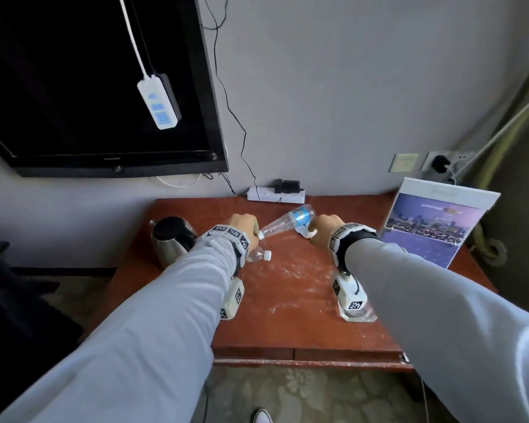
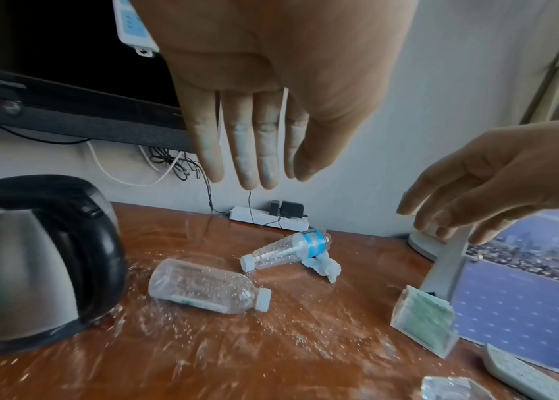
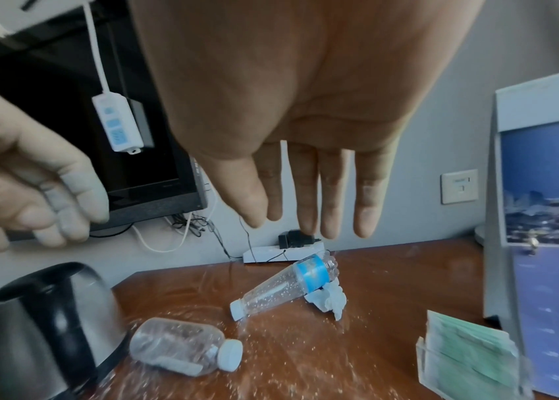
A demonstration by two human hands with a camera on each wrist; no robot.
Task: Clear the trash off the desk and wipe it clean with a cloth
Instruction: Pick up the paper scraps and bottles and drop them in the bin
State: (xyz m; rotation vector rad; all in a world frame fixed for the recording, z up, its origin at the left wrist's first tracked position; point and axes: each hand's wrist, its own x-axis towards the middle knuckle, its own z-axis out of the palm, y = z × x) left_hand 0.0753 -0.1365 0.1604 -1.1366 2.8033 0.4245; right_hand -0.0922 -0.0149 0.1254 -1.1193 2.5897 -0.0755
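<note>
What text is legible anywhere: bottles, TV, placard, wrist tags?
No text reads in any view.
Bottle labels: blurred.
TV logo: too small.
Placard header: too faint.
Wrist tags: coded patterns, no letters.
Card holder: print unreadable.

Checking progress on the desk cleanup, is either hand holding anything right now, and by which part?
Nothing is held. The left hand and right hand hover open above the two plastic bottles.
</note>
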